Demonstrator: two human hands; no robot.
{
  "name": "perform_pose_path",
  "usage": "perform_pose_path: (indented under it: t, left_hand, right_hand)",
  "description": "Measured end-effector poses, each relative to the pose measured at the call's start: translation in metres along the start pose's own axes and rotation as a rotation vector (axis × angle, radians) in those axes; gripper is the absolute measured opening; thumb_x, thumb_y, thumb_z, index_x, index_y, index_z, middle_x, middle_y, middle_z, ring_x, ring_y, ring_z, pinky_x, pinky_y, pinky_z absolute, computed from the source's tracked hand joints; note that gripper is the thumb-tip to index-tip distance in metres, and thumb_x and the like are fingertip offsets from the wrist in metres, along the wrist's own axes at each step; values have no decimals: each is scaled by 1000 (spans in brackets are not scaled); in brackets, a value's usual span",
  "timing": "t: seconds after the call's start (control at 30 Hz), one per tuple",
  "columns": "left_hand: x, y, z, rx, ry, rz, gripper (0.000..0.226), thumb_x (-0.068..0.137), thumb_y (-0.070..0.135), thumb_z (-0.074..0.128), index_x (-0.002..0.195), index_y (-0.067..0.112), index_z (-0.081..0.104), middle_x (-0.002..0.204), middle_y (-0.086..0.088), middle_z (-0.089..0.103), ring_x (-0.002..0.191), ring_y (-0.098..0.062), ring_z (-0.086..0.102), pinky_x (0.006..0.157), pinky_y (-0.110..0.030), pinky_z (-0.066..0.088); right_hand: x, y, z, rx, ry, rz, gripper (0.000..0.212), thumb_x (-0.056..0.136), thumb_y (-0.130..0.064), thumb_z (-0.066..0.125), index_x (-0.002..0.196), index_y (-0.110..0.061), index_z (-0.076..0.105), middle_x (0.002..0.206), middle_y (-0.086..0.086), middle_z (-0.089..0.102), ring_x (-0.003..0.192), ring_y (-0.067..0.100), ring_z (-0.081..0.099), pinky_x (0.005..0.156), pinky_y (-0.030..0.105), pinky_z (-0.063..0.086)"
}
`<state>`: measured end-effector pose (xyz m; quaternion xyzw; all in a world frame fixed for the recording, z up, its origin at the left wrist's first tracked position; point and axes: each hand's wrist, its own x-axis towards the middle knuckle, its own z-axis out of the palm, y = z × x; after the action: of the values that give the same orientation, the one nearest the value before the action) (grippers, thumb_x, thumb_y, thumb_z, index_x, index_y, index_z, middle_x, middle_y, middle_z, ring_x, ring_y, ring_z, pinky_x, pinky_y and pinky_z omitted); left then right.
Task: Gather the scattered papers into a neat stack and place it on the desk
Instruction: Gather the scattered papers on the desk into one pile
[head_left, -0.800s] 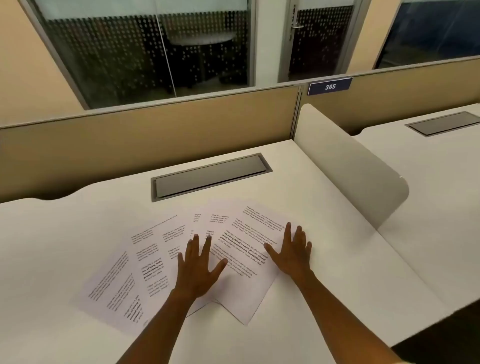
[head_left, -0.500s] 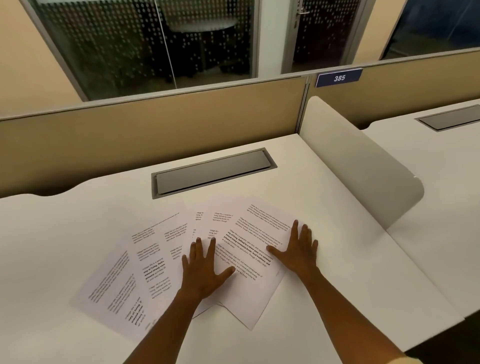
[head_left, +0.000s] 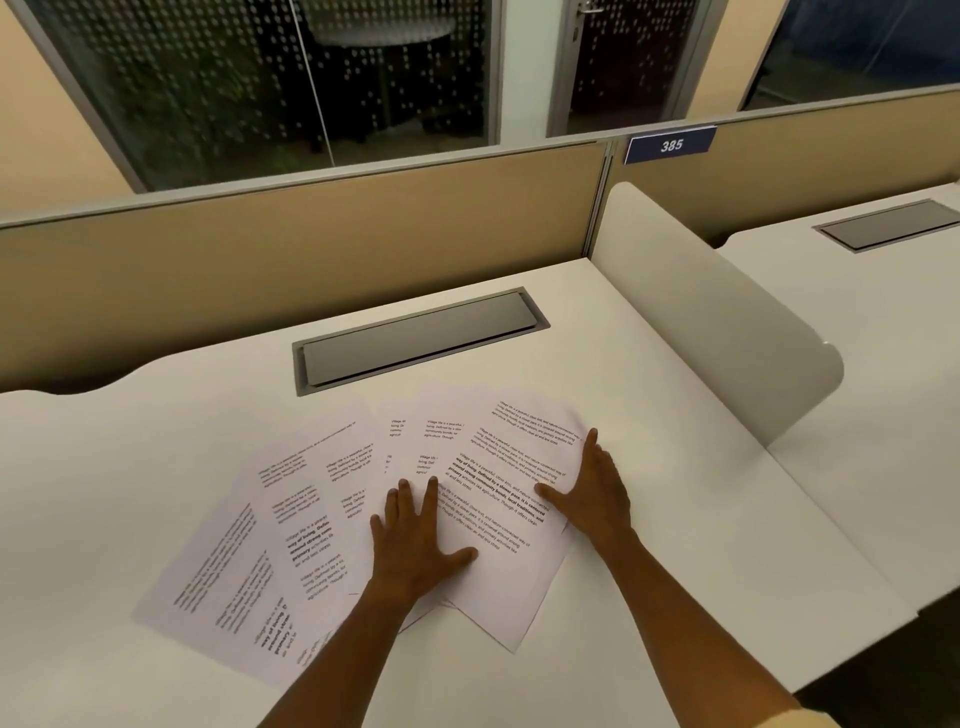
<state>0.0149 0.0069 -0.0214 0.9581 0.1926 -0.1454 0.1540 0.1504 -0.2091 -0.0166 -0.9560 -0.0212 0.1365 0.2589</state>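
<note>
While fanned across the desk (head_left: 649, 395), printed papers (head_left: 291, 525) under both flat, open hands: left (head_left: 415, 545), right (head_left: 592, 493)

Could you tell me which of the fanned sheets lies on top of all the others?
The rightmost sheet: its whole printed face shows, both hands rest on it, and the other sheets are partly covered.

A grey rectangular cable hatch (head_left: 421, 338) is set flush into the white top near its far edge, in front of a tan partition panel (head_left: 311, 234) capped with a grey rail. A white rounded divider (head_left: 711, 322) stands upright on the right, and past it lies a neighbouring desk (head_left: 878, 332) with its own grey hatch (head_left: 891, 224). A blue plate reading 385 (head_left: 670, 144) sits on the partition's top, with dotted glass panels (head_left: 249, 78) behind it.
</note>
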Motion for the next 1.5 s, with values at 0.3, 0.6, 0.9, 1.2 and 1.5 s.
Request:
perform_pose_path:
  t: [0.3, 0.6, 0.9, 1.2, 1.5]
  left_hand:
    - [-2, 0, 0, -3, -3, 9, 114, 71, 80, 50, 152, 27, -9, 162, -15, -10, 150, -34, -5, 119, -55, 9]
    - [-2, -3, -5, -37, 35, 5, 116, 61, 93, 22, 153, 27, -7, 162, -13, 0, 150, -33, 5, 117, -53, 15]
    - [13, -18, -33, -428, 124, -63, 94, 80, 74, 45, 152, 23, 16, 157, -11, 26, 143, -33, 28, 113, -53, 32]
    - [14, -22, -34, -452, 145, -221, 82, 83, 58, 59, 147, 15, 30, 149, -20, 34, 138, -40, 31, 109, -53, 33]
    - [19, -26, -44, -581, 150, -228, 86, 78, 58, 65, 146, 19, 31, 150, -17, 34, 136, -38, 35, 110, -54, 34]
  right_hand:
    - [1, -16, -13, 189, -25, 29, 126, 67, -59, 76, 154, -20, -6, 146, 12, 42, 136, 31, 38, 110, 42, 36]
    - [-9, -25, -5, 940, 94, 432, 117, 69, -38, 84, 154, -19, 6, 153, 10, 35, 137, 30, 41, 109, 43, 38]
    - [-15, -20, 6, 875, 102, 490, 53, 69, -10, 84, 117, -2, 63, 117, 15, 68, 90, 26, 61, 79, 32, 50]
    - [-19, -43, 10, 606, 35, 371, 73, 67, -15, 86, 128, -3, 46, 127, 16, 59, 117, 35, 57, 93, 39, 50]
    - [-23, -70, 22, 502, 3, 308, 101, 78, -22, 77, 152, -8, 9, 140, 18, 48, 126, 35, 51, 99, 41, 47]
